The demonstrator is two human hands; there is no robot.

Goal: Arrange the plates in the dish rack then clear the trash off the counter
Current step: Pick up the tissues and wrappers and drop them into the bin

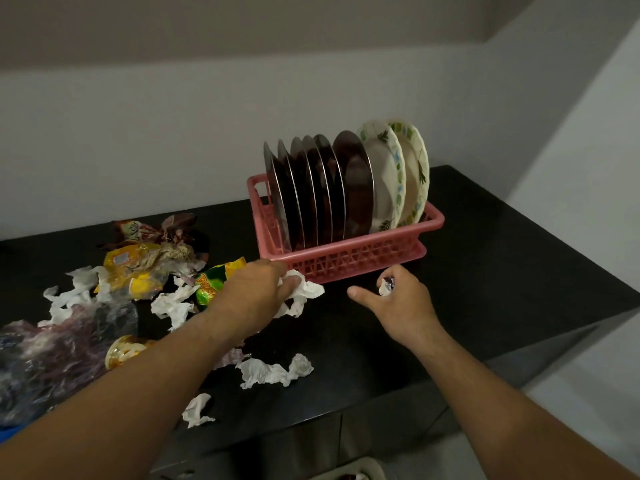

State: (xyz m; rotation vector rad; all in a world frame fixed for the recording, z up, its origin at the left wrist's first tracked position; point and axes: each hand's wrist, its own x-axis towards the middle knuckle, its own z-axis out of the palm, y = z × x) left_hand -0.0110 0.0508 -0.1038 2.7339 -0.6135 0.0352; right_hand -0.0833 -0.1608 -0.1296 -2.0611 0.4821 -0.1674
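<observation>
A pink dish rack stands on the black counter. Several steel plates and two white patterned plates stand upright in it. Just in front of the rack, my left hand grips a crumpled white tissue. To its right, my right hand holds a small scrap of crumpled trash in curled fingers, thumb sticking out to the left.
More trash covers the counter's left half: white tissues, yellow and green snack wrappers, a clear plastic bag, a brown wrapper. The wall runs behind; the counter's front edge lies below my arms.
</observation>
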